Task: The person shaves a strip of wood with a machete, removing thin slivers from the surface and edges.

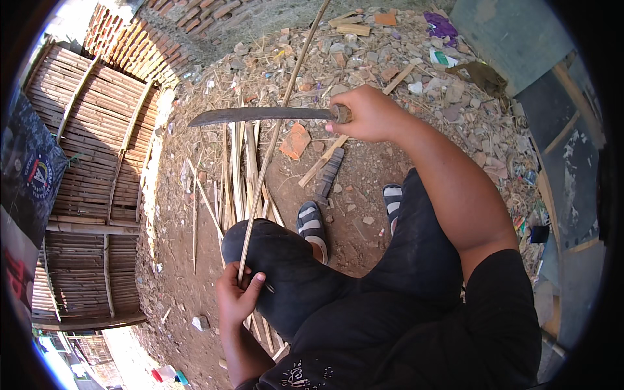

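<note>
the left hand (239, 294) grips the lower end of a long bamboo strip (273, 140) resting over the left knee; the strip's top runs out of view at the upper edge. the right hand (368, 114) is closed around the handle of a long dark blade (260, 115), held level across the strip, with the handle almost hidden in the fist. split bamboo slats (237, 172) lie on the dirt, partly hidden behind the knee.

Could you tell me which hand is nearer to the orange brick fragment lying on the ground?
Right. The right hand, gripping the long blade, is just right of the brick fragment; the left hand holds the bamboo strip by the knee.
</note>
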A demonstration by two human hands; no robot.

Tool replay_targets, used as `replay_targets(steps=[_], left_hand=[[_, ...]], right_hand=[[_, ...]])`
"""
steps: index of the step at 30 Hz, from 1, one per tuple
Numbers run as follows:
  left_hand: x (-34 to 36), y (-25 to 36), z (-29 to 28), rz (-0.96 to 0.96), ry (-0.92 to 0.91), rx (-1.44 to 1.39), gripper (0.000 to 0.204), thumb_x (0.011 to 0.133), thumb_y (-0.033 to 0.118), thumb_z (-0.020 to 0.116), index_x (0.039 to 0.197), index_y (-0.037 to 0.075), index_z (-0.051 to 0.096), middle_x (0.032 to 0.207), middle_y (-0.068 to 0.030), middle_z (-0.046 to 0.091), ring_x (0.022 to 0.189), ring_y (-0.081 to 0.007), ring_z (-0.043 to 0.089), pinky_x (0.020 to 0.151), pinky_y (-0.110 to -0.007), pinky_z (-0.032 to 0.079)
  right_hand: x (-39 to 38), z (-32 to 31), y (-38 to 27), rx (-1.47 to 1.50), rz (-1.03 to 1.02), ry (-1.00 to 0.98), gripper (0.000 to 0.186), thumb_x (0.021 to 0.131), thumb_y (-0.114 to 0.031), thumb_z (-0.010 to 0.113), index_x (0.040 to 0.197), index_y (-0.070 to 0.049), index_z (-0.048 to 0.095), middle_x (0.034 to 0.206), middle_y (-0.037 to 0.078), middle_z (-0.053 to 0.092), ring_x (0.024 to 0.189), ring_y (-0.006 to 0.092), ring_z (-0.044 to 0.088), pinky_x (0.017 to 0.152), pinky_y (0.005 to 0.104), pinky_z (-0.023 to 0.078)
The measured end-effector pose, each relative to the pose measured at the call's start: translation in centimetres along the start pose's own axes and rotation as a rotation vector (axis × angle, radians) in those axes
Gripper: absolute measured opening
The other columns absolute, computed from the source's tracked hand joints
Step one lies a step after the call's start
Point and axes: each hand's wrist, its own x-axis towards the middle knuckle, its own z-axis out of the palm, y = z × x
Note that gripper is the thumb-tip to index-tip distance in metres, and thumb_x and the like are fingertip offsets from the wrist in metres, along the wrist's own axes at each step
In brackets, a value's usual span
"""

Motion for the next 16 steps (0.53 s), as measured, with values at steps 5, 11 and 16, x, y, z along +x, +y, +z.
replay_targets(steps=[5, 11, 16], left_hand=[[-0.2, -0.1, 0.1, -0.018, 0.004, -0.035, 0.031, 0.089, 0.014, 0.083, 0.093, 0.004, 0.055, 0.063, 0.0103, 0.037, 0.058, -0.0013, 0.030, 0.051, -0.022, 0.024], [0.1, 0.0, 0.1, -0.017, -0.005, -0.022, 0.031, 0.089, 0.013, 0.083, 0.093, 0.004, 0.054, 0.063, 0.0107, 0.036, 0.058, -0.0012, 0.029, 0.051, -0.022, 0.023], [0.3, 0.2, -0.4, -0.023, -0.048, -0.085, 0.032, 0.089, 0.013, 0.084, 0.094, 0.005, 0.054, 0.064, 0.0107, 0.037, 0.059, -0.0011, 0.030, 0.052, -0.021, 0.024]], right_hand=[[0.1, -0.3, -0.3, 0.007, 0.023, -0.016, 0.057, 0.082, -0.043, 0.082, 0.124, -0.005, 0.071, 0.104, 0.021, 0.074, 0.101, 0.0386, 0.071, 0.089, 0.0472, 0.056], [0.2, 1.1, 1.6, 0.052, -0.079, 0.119, 0.045, 0.084, -0.040, 0.083, 0.110, -0.003, 0.073, 0.079, 0.019, 0.069, 0.075, 0.0343, 0.068, 0.071, 0.0453, 0.052], [-0.1, -0.2, -0.5, 0.022, -0.102, -0.018, 0.049, 0.083, -0.041, 0.083, 0.117, -0.006, 0.073, 0.098, 0.022, 0.073, 0.094, 0.0359, 0.072, 0.083, 0.0456, 0.055]])
